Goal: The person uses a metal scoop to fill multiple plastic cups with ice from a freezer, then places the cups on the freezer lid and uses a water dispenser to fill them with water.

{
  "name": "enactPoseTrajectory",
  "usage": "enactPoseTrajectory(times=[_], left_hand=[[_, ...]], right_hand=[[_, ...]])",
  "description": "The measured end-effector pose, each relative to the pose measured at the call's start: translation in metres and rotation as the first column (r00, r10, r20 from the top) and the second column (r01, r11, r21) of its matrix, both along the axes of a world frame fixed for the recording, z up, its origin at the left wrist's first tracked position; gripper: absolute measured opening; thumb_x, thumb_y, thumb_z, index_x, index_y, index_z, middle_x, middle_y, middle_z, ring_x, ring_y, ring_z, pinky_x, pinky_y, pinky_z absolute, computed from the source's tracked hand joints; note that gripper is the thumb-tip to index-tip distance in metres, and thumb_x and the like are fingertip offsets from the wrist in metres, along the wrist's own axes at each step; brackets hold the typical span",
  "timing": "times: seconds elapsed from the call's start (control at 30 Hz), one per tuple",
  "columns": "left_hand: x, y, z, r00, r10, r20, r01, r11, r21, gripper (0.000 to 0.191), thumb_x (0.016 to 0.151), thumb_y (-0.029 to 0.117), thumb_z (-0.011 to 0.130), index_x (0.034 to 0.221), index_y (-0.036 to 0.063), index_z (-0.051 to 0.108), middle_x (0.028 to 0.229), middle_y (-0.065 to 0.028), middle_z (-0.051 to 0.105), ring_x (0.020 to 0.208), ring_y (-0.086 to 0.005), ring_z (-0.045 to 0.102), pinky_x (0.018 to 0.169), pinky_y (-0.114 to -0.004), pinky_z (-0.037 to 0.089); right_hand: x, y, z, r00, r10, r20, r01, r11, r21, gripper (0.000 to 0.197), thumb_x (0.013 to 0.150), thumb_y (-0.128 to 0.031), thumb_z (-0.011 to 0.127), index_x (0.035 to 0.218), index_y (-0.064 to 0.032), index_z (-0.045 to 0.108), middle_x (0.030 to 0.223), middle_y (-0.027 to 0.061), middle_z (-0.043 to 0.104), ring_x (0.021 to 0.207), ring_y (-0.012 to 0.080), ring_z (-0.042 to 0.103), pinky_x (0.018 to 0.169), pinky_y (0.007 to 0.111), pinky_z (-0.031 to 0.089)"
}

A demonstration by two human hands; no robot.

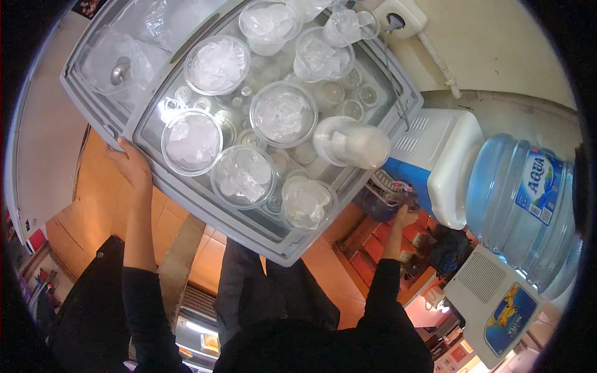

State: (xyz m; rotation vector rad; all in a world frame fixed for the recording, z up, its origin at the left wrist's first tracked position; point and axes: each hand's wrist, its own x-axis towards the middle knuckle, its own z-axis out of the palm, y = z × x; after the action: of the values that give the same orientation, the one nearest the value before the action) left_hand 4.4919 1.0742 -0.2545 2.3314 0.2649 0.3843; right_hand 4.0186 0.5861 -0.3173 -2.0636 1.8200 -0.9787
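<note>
My left hand rests on the grey rim of a chest freezer, with its thumb on the edge. On the glass lid stand several clear plastic cups of ice, among them one nearest my left hand, one in the middle and one at the near corner. A stack of clear plastic cups lies tipped at the right edge. My right hand reaches down beside the freezer to a dark object with a pale ribbed part. Its fingers are partly hidden, so its grip is unclear.
Clear plastic bags of ice and a metal scoop show at the freezer's left. To the right are a water dispenser with a blue bottle, and a wall socket with a hanging cord. Orange tiles cover the floor.
</note>
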Motion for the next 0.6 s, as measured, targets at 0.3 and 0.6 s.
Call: enactPoseTrajectory(times=[0.3, 0.6], left_hand=[[0.001, -0.002, 0.002, 0.994, 0.02, -0.108, -0.022, 1.0, -0.019, 0.055, 0.096, 0.034, 0.038, 0.13, -0.0088, 0.029, 0.129, -0.0299, 0.038, 0.118, -0.0389, 0.043, 0.099, -0.042, 0.033], [0.01, 0.015, -0.012, 0.996, 0.021, -0.088, -0.017, 0.999, 0.047, 0.064, 0.095, 0.039, 0.038, 0.133, -0.0096, 0.024, 0.128, -0.0317, 0.042, 0.115, -0.0397, 0.047, 0.098, -0.042, 0.036]], right_hand=[[-0.028, -0.015, -0.017, 0.995, -0.027, -0.092, 0.033, 0.998, 0.058, 0.038, 0.073, -0.021, 0.065, 0.092, 0.0114, 0.061, 0.084, 0.0199, 0.066, 0.071, 0.0283, 0.063, 0.065, 0.042, 0.048], [-0.05, -0.024, -0.04, 0.997, -0.035, -0.067, 0.041, 0.996, 0.082, 0.037, 0.065, -0.014, 0.067, 0.088, 0.0131, 0.058, 0.079, 0.0197, 0.064, 0.07, 0.0292, 0.061, 0.067, 0.04, 0.049]])
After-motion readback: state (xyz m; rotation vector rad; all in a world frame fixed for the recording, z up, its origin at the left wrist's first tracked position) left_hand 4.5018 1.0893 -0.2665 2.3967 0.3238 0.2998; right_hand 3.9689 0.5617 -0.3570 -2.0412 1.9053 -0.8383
